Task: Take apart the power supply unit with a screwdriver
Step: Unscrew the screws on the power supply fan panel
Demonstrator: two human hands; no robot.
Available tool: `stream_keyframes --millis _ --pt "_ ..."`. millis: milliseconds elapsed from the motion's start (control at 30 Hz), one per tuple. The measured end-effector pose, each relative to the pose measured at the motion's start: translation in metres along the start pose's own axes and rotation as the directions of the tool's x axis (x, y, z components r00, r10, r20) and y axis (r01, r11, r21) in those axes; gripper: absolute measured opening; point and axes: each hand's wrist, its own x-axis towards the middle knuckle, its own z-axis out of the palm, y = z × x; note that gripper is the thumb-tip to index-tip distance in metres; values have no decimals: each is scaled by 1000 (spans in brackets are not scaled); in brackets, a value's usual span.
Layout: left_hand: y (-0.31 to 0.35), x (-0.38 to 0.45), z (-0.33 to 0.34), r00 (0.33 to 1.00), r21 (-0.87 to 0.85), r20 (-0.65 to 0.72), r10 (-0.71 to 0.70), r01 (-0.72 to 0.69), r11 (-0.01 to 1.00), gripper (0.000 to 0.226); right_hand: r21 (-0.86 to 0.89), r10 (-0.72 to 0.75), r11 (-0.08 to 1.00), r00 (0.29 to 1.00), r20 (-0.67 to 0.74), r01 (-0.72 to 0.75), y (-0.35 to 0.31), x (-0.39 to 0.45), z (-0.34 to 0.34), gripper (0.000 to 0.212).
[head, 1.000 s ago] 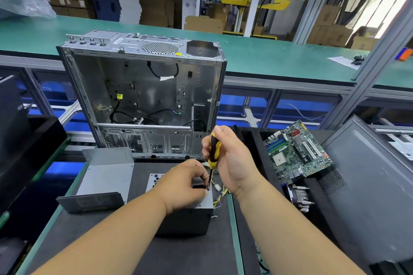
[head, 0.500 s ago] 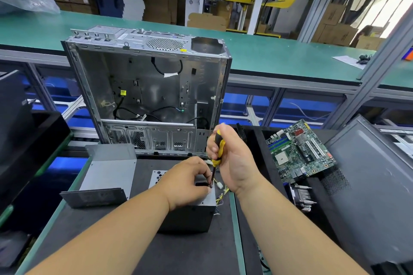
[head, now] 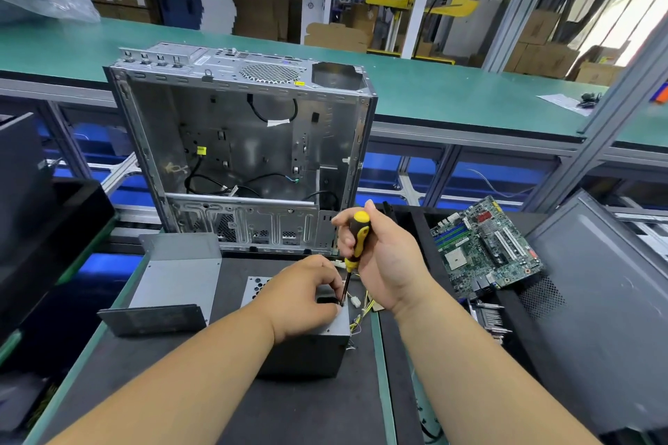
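The power supply unit (head: 307, 343) sits on the dark table (head: 202, 405) just in front of the person, and over the last second almost nothing about the working grip has changed: the left hand (head: 303, 294) still rests on top of the box with its fingers curled around the tip area near the right-hand top edge, and the right hand (head: 383, 264) still has its fingers wrapped around the yellow-and-black screwdriver (head: 356, 246), held nearly upright with the tip down at that same corner. Only the view has shifted a little, so the same screw looks to be under work and the casing is not yet open; whether the screw is loose cannot be told. The corner being worked lies close to the table's right edge, where the loose yellow wires (head: 361, 314) spill out, so a freed screw could roll off there. Behind, the empty computer case (head: 245, 155) stands upright near the hands, and a grey metal cover (head: 173, 285) lies to the left, well apart. A motherboard (head: 484, 246) rests to the right, leaving open room mainly toward the person.
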Motion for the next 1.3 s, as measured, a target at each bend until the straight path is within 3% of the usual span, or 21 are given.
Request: stream_keyframes --millis 100,233,367,500,633,800,933,1067,1200,1300 --pt "0 0 0 1000 6 -2 0 0 1000 14 28 -51 998 999 0 51 5 1 1 54" --pt "0 1 0 1000 -7 -3 1 -1 1000 15 -48 -80 996 997 13 80 6 -1 -3 25" --pt "-1 1 0 1000 1 -2 -2 2 1000 15 -95 -102 990 995 9 102 5 -2 -8 20" --pt "-2 1 0 1000 5 7 -9 9 1000 13 -230 -108 968 994 -15 102 -2 -2 -10 27" --pt "-2 1 0 1000 -11 6 -10 10 1000 14 -91 -55 994 998 32 58 1 0 -7 45" --pt "-1 1 -1 1000 -16 20 -16 16 1000 15 70 -65 995 998 16 64 8 2 -3 48" --pt "0 1 -2 1000 -20 22 -14 14 1000 15 -20 -79 997 996 36 79 7 1 -5 24" --pt "0 0 -2 1000 -23 24 -12 13 1000 15 -58 -83 994 994 74 88 4 -1 -8 20" --pt "1 -1 -2 999 -72 11 -41 41 997 18 -116 -66 990 995 69 74 -1 -2 -9 34" --pt "1 -1 -1 999 -65 7 -47 47 997 16 -53 -13 998 999 45 15 1 0 -6 48"
